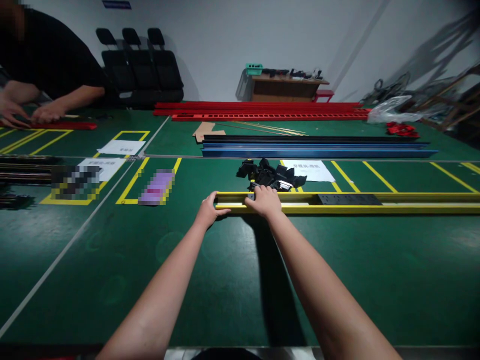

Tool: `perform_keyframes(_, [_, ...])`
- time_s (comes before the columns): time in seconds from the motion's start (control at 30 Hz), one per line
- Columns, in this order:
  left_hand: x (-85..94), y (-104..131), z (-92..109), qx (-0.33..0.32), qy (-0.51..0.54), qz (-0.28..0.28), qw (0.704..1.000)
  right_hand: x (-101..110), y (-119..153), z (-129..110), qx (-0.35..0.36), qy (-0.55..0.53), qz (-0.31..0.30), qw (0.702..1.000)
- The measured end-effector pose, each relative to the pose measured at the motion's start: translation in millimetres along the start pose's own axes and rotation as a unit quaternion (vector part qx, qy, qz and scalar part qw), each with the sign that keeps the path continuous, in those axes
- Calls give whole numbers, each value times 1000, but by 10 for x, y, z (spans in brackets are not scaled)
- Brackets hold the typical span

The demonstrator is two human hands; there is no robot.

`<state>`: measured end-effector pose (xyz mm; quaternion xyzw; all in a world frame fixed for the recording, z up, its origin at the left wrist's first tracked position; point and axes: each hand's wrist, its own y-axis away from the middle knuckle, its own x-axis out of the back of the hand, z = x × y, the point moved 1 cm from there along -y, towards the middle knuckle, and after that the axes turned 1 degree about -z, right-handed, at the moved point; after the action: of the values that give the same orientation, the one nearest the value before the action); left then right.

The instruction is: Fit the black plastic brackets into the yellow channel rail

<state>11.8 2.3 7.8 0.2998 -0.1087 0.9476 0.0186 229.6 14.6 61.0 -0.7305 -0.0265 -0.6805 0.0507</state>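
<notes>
A long yellow channel rail (423,210) lies crosswise on the green table, open side up. My left hand (208,210) grips its left end, the thumb along the near wall and the fingers round the far side. Farther right, my right hand (267,201) is closed over the channel on a small dark piece (250,197), mostly hidden under the fingers. Several black socket modules (348,200) sit in a row inside the rail, right of that hand. Just behind the rail is a pile of loose black parts (268,172).
Blue rails (318,151) and red rails (262,117) lie farther back on the table (225,290). A printed white sheet (309,171) is beside the black pile. A purple item (156,187) lies at left. Another person's hands (48,112) work on a red rail at far left.
</notes>
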Motion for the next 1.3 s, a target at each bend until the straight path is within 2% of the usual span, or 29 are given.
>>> perform_keyframes(0.2, [-4, 8, 5, 3, 0, -2, 1000, 38, 28, 8, 11, -10, -4, 1000])
perform_keyframes(0.43, [-20, -1, -40, 1, 1, 0, 1000, -31, -12, 7, 1, 6, 5, 1000])
perform_keyframes(0.97, [-18, 2, -34, 7, 2, 0, 1000, -24, -13, 1, -1, 8, 2, 1000])
perform_keyframes(1.3, [-22, -3, -56, 6, -4, 1, 1000, -23, 35, 2, -6, 0, 25, 1000])
